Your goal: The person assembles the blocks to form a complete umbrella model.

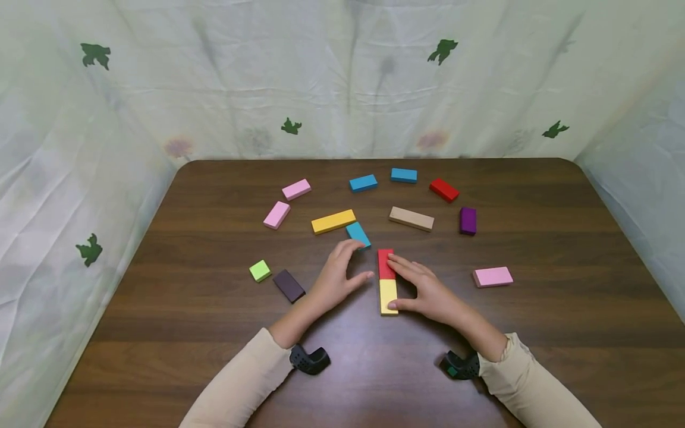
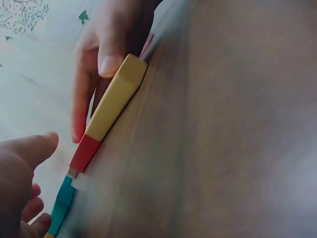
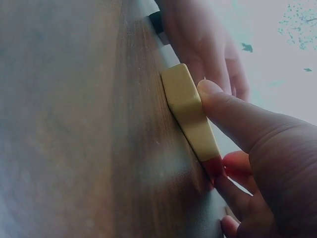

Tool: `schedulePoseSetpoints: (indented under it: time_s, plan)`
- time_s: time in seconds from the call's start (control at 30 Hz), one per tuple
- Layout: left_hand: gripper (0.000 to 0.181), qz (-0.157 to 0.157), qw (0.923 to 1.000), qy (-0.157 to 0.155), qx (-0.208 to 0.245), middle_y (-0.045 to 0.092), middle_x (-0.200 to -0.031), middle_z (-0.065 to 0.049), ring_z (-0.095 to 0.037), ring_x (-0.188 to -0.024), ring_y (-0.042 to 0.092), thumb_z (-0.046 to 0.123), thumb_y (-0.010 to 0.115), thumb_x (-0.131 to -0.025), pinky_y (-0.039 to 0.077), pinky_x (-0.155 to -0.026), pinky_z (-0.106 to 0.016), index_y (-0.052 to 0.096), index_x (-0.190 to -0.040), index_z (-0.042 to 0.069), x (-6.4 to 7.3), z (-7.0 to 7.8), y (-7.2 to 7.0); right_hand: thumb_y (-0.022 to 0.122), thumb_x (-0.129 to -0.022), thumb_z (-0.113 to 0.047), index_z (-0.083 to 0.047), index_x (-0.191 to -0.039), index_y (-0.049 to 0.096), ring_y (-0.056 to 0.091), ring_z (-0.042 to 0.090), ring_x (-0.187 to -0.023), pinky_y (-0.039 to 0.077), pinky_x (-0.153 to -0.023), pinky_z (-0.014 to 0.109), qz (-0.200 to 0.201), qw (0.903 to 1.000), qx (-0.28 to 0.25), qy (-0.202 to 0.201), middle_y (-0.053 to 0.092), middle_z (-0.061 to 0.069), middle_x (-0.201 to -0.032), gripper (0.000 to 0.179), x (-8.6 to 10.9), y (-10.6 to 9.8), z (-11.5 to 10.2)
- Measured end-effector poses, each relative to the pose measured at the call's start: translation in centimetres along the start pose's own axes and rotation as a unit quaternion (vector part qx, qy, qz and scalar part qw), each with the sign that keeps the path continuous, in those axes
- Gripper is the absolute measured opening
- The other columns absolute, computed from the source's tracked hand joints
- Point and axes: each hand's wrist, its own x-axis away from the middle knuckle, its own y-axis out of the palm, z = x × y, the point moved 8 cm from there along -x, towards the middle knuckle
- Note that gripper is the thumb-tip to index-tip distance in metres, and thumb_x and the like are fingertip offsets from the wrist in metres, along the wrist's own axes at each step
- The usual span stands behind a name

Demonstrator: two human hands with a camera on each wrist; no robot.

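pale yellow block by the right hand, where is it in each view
Head: pale yellow block, right of centre, lower half.
Left wrist: left of centre, mostly upper half.
Right wrist: right of centre, around mid-height.
Shared landmark: the red block at one end of it.

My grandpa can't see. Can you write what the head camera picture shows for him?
A person's right hand touches a red block and a yellow block lying end to end on a brown table. Their left hand is close to a blue block, and other colourful blocks lie scattered around.
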Motion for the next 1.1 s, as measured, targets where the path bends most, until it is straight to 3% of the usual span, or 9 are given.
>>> schedulePoseSetpoints:
  time_s: [0.3, 0.57, 0.93, 1.1]
  plan:
    - [0.067, 0.029, 0.9981, -0.051, -0.016, 0.034, -0.130, -0.018, -0.026, -0.120, 0.033, 0.023, 0.070, -0.079, 0.028, -0.100, -0.038, 0.034, -0.130, -0.003, -1.3, -2.0, -0.7, 0.070, -0.073, -0.046, -0.011, -0.139, 0.035, 0.025, 0.039, -0.127, 0.018, -0.100, 0.055, -0.004, 0.9999, -0.006, 0.014, 0.028, 0.006, -0.144, 0.082, -0.1, -0.1, 0.0]
    - [0.073, 0.001, 0.9922, -0.116, -0.045, 0.034, -0.133, -0.018, -0.028, -0.123, 0.031, 0.028, 0.069, -0.079, 0.025, -0.102, -0.039, 0.030, -0.133, -0.003, -1.9, -3.8, -0.5, 0.070, -0.073, -0.044, -0.009, -0.138, 0.035, 0.025, 0.039, -0.127, 0.017, -0.100, 0.055, -0.003, 1.0000, -0.007, 0.002, 0.028, 0.009, -0.143, 0.082, -0.2, -0.1, -0.1]
    - [0.071, 0.000, 0.9886, -0.144, -0.043, 0.037, -0.134, -0.016, -0.028, -0.124, 0.033, 0.026, 0.068, -0.081, 0.026, -0.101, -0.039, 0.031, -0.134, -0.002, -3.0, -4.8, -0.5, 0.069, -0.074, -0.047, -0.012, -0.139, 0.034, 0.023, 0.031, -0.130, 0.016, -0.102, 0.050, -0.017, 0.9997, -0.006, 0.018, 0.026, 0.003, -0.145, 0.082, -0.2, 0.2, 0.1]
    - [0.068, 0.001, 0.9899, -0.137, -0.037, 0.039, -0.132, -0.015, -0.026, -0.122, 0.035, 0.025, 0.068, -0.081, 0.027, -0.101, -0.037, 0.033, -0.133, 0.000, -3.1, -4.7, -0.6, 0.068, -0.074, -0.047, -0.010, -0.139, 0.035, 0.024, 0.024, -0.130, 0.014, -0.103, 0.048, -0.014, 0.9999, -0.004, 0.007, 0.027, 0.004, -0.144, 0.082, -0.2, 0.2, 0.1]
